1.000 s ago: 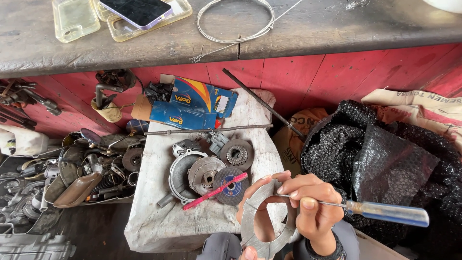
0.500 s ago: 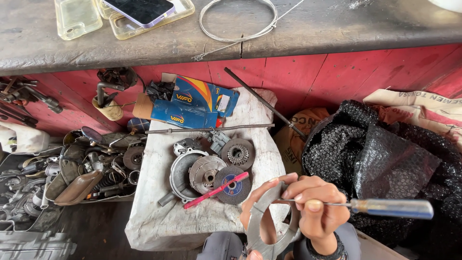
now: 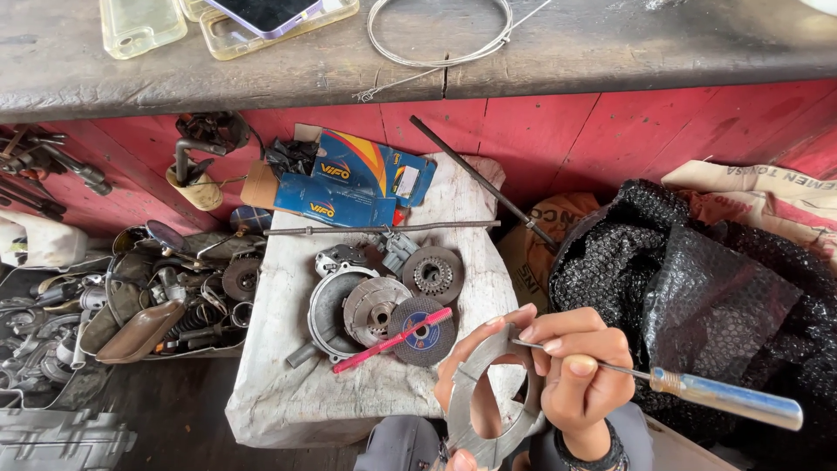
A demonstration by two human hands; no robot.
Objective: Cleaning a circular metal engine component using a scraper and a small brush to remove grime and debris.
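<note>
Fingers (image 3: 558,336) of my right hand (image 3: 575,375) pinch the shaft of a screwdriver (image 3: 697,392), its blue handle pointing to three o'clock and its tip resting on the gray gasket (image 3: 488,397). My left hand (image 3: 458,371) curls closed around the gasket's edge at nine o'clock, holding it upright over my lap. To scrape cleanly, I judge the tip should stay flat and shallow so the thin ring doesn't tear. At eleven o'clock, on the white cloth (image 3: 279,384), lie a red-handled tool (image 3: 388,342) and round metal clutch parts (image 3: 375,305).
</note>
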